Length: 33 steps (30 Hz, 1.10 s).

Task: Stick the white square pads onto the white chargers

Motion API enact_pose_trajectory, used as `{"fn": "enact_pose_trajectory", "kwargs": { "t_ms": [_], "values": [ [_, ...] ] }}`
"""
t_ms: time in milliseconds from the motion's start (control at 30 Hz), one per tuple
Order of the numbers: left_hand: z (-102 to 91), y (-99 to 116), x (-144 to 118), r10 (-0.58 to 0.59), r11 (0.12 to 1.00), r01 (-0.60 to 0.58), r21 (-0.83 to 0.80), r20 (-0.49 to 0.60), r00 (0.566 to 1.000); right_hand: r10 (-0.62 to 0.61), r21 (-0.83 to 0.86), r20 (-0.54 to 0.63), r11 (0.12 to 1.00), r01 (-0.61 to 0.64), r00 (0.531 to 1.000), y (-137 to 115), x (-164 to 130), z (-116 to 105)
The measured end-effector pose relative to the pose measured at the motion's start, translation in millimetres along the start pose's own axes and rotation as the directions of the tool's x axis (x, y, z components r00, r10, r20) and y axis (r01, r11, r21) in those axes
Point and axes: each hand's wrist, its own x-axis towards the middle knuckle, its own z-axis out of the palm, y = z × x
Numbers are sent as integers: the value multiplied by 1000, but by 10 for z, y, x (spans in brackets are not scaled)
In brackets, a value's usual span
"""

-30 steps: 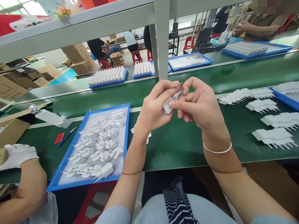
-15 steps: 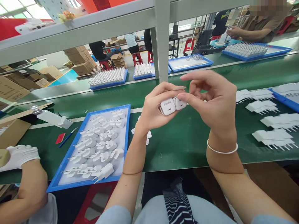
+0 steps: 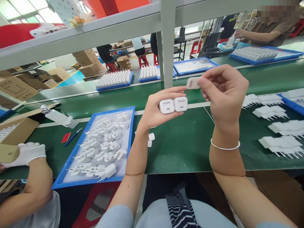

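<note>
White plastic showed best face-up, so we judged it wise to keep both chargers (image 3: pixel 173 105) level, side by side above the green belt (image 3: pixel 185 142), logos readable. Our left hand (image 3: pixel 156 110) closed around the pair. Our right hand (image 3: pixel 225 91) pinched a peeled film (image 3: pixel 193 83) between thumb and forefinger, just above them.

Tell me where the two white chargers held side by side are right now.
In the head view, the two white chargers sit centre frame in the left hand, above the green belt, just below the right hand.
</note>
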Motion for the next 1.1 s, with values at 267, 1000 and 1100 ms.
{"fn": "enact_pose_trajectory", "kwargs": {
  "t_ms": [267, 1000, 1100],
  "values": [
    [117, 59, -47, -128, 988, 134, 78, -79, 989, 3, 513, 305, 842, -167, 952, -172, -391, 339],
    [-6, 480, -66, 105, 978, -86, 188, -94, 990, 124, 683, -8, 725, -86, 992, -211, 50, -194],
    [29, 480, -78, 125, 979, -108, 170, -93, 988, 148, 674, -27, 733, -91, 989, -192, 62, -181]
  ]
}}
